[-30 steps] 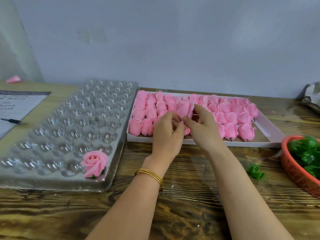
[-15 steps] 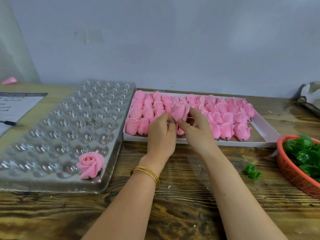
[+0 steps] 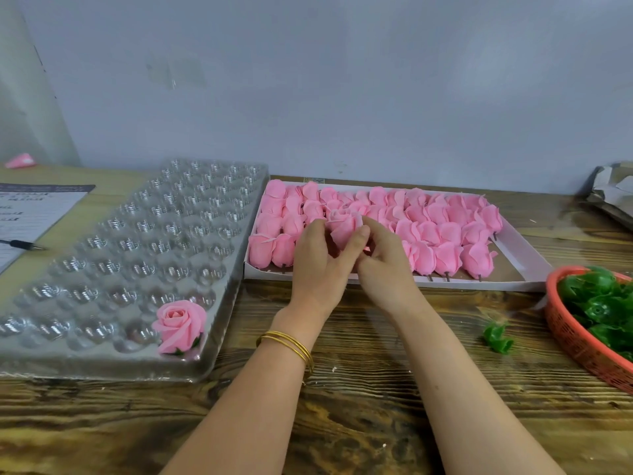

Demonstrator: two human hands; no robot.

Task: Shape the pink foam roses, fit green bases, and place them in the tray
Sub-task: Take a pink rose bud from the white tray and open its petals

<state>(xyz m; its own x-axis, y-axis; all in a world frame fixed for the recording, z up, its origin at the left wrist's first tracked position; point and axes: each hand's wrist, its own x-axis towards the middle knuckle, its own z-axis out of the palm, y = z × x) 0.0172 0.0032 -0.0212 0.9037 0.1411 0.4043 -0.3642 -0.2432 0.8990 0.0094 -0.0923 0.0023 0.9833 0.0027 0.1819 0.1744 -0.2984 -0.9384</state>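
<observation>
Both hands meet over the front edge of a white box (image 3: 524, 265) packed with several pink foam rosebuds. My left hand (image 3: 317, 265) and my right hand (image 3: 385, 265) pinch one pink rosebud (image 3: 344, 226) between their fingertips, just above the box. A clear plastic tray (image 3: 137, 262) with many round cups lies to the left. One finished pink rose (image 3: 180, 323) with a green base sits in its front right cup. A loose green base (image 3: 498, 337) lies on the wood at the right.
An orange basket (image 3: 579, 341) of green bases stands at the right edge. A printed sheet (image 3: 30, 207) and a pen (image 3: 25, 245) lie far left. Crumpled paper (image 3: 613, 190) sits at the back right. A small pink piece (image 3: 20, 161) lies at the back left.
My hands stay on the same rosebud at the box's front edge, with their fingertips shifted a little around its petals. The camera has turned slightly to the right.
</observation>
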